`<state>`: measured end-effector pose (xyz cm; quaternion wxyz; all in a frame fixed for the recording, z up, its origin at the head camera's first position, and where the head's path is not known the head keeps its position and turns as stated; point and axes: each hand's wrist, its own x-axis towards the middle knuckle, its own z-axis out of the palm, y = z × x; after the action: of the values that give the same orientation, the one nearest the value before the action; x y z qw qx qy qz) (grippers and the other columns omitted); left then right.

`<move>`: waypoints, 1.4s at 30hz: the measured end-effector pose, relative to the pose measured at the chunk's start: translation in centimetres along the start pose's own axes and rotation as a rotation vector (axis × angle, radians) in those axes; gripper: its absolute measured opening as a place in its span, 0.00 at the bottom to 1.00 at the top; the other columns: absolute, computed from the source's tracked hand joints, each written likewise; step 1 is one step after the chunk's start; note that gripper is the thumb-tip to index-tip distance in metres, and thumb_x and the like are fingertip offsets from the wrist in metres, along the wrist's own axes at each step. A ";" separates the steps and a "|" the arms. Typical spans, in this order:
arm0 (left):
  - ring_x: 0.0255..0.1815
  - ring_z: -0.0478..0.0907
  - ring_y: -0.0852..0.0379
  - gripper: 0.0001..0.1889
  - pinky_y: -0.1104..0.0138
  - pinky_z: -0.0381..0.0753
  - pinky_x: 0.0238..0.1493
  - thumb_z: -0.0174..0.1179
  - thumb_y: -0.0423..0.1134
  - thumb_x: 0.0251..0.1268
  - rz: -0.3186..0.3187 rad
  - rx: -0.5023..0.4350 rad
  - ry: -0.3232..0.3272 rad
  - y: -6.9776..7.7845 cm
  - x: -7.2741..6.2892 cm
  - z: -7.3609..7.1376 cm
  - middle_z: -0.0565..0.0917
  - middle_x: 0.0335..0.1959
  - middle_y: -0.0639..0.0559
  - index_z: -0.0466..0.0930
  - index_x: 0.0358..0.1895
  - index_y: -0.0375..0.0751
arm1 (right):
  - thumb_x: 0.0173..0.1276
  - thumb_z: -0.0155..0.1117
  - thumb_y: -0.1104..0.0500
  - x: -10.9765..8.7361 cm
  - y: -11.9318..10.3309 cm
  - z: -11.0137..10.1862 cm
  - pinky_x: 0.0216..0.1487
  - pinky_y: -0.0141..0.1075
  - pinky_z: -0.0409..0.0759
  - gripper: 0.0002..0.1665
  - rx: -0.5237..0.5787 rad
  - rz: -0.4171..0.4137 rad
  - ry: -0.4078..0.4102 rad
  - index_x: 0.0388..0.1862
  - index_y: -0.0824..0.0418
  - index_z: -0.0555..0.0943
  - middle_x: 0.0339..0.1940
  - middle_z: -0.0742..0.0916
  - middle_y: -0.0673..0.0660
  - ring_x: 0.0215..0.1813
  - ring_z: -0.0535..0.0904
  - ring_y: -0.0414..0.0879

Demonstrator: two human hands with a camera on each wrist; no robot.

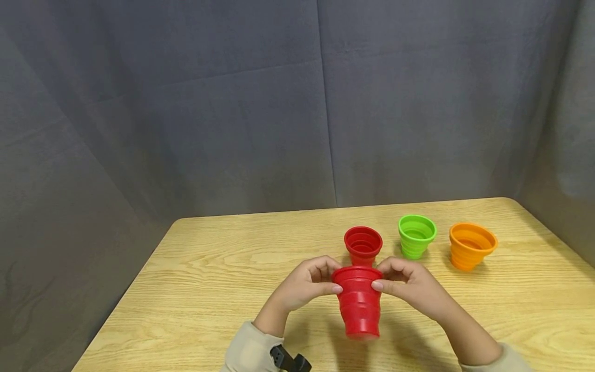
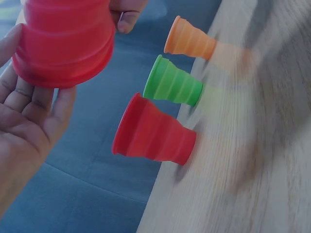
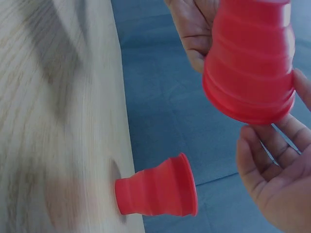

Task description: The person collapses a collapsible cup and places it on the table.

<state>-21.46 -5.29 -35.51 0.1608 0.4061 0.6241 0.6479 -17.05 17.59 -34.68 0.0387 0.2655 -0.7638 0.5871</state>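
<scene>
A red collapsible cup [image 1: 360,305] with ribbed walls is held above the table between both hands. My left hand [image 1: 304,284] pinches its rim from the left, thumb on the near wall and fingers behind. On the opposite side my right hand [image 1: 416,289] grips the rim the same way. The cup is tilted, with its narrow base toward me, and its inside is hidden. Just beyond it a second red cup [image 1: 363,248] stands upright on the table; the left wrist view shows this red cup [image 2: 155,133] whole, apart from the held one.
A green cup [image 1: 416,245] and an orange cup [image 1: 465,257] stand upright to the right of the second red cup. The wooden table [image 1: 223,268] ends at a far edge, with grey cloth [image 1: 251,129] hanging behind and at both sides.
</scene>
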 end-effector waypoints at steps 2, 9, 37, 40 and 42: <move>0.32 0.72 0.61 0.15 0.69 0.75 0.34 0.56 0.29 0.53 -0.005 0.002 -0.002 -0.2 0.0 -0.1 0.75 0.30 0.53 0.68 0.42 0.22 | 0.54 0.60 0.67 0.0 0.0 0.0 0.33 0.36 0.75 0.05 -0.021 -0.025 -0.027 0.32 0.62 0.77 0.29 0.80 0.51 0.33 0.75 0.44; 0.33 0.72 0.61 0.19 0.71 0.74 0.34 0.57 0.33 0.54 0.000 -0.027 -0.025 -0.9 -0.1 -0.3 0.75 0.31 0.54 0.66 0.42 0.19 | 0.54 0.57 0.73 0.2 0.0 0.0 0.35 0.35 0.75 0.13 0.137 -0.136 -0.200 0.40 0.72 0.72 0.32 0.80 0.52 0.35 0.75 0.45; 0.25 0.71 0.64 0.12 0.74 0.73 0.25 0.48 0.19 0.52 -0.003 0.178 0.178 1.0 0.5 0.5 0.74 0.32 0.38 0.73 0.41 0.22 | 0.52 0.54 0.76 1.6 0.1 1.9 0.22 0.34 0.76 0.08 -0.006 -0.029 0.043 0.31 0.68 0.72 0.21 0.79 0.53 0.22 0.75 0.43; 0.26 0.70 0.65 0.12 0.74 0.73 0.25 0.48 0.20 0.53 0.025 0.270 0.219 1.8 0.5 0.8 0.75 0.32 0.39 0.73 0.42 0.24 | 0.53 0.54 0.76 1.8 0.2 1.9 0.23 0.35 0.76 0.08 -0.007 -0.027 0.076 0.32 0.68 0.73 0.22 0.79 0.53 0.23 0.75 0.43; 0.26 0.70 0.65 0.12 0.74 0.73 0.26 0.49 0.21 0.54 0.040 0.332 0.246 2.0 0.6 0.9 0.75 0.32 0.39 0.73 0.43 0.25 | 0.54 0.55 0.74 2.0 0.2 1.8 0.24 0.35 0.77 0.08 -0.018 -0.017 0.084 0.34 0.69 0.73 0.24 0.79 0.53 0.24 0.75 0.42</move>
<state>-20.56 -4.59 -33.54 0.0012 0.3572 0.7290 0.5839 -18.36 15.22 -34.66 0.0782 0.2469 -0.7644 0.5904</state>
